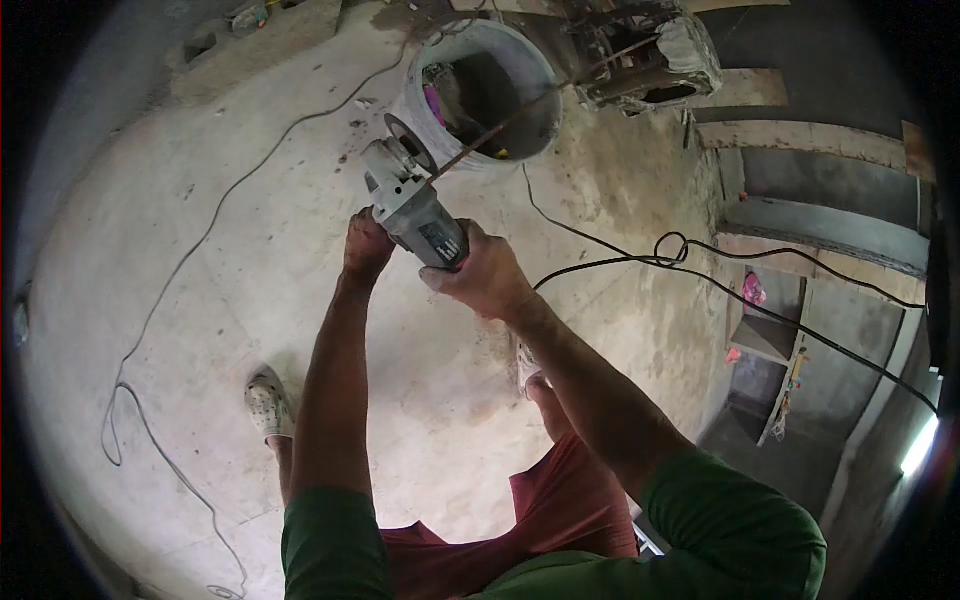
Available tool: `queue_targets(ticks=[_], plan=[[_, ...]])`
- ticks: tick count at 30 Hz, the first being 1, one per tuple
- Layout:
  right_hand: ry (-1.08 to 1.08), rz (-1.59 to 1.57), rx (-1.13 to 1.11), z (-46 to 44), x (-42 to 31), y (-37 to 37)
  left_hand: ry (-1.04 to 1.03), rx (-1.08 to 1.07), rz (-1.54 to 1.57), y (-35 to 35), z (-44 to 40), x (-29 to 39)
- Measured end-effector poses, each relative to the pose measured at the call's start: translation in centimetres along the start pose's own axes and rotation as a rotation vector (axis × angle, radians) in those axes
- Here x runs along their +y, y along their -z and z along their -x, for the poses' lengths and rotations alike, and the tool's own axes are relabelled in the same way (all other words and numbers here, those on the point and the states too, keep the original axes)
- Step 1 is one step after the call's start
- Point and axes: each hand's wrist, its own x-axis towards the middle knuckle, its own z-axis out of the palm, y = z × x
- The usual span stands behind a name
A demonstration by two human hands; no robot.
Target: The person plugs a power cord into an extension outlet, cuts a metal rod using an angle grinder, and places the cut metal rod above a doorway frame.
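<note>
A grey angle grinder (425, 225) is held out in front of me, its cutting disc (410, 142) at the far end. My right hand (482, 272) is wrapped round the rear of its body. My left hand (368, 243) is closed at the left side of the grinder, near its head; its fingers are partly hidden. A thin rusty rod (490, 135) runs from beside the grinder head across a bucket (408, 105). The bucket holds dark material and a pink item.
A rough, crusted metal frame (650, 65) stands beyond the bucket on the right. Black cables (620, 258) cross the floor to the right, and a thin cord (215, 215) winds along the left. Shelves (765, 335) line the right side. A concrete block (255, 45) lies at the back left.
</note>
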Motion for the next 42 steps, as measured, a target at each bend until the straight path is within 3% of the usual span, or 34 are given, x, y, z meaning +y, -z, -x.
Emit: queue_targets(ticks=[1,6,8,11,20,22,28,35,37,42], plan=[[-0.023,-0.002,-0.014,-0.2,0.3,0.0,0.112,-0.008,0.058,0.7,0.0,0.8],[-0.105,0.008,-0.022,-0.3,0.7,0.3,0.039,0.099,0.077,1.5,-1.0,1.1],[-0.089,-0.004,-0.016,-0.6,1.8,-0.1,0.139,-0.156,0.091,1.6,-1.8,0.4],[-0.068,0.125,-0.015,-0.9,2.6,-0.4,0.116,-0.062,-0.004,1.9,-1.6,0.9],[-0.029,0.119,0.012,-1.1,2.4,-0.4,0.120,-0.127,0.016,1.2,-1.2,-0.1],[-0.001,0.126,0.010,-1.3,2.3,0.0,0.210,-0.173,0.002,1.8,-1.6,0.7],[0.062,0.106,0.019,-1.3,1.7,-0.1,-0.003,-0.023,-0.214,0.9,-0.8,-0.2],[-0.055,0.058,-0.011,-1.1,2.1,0.2,0.075,-0.069,-0.225,-0.9,0.4,-1.9],[-0.076,0.063,-0.018,-1.2,2.5,0.2,0.119,-0.213,-0.179,1.3,-0.8,0.3],[-0.084,0.057,-0.026,-1.3,3.4,-0.1,0.051,-0.074,-0.086,0.5,-0.4,-0.4]])
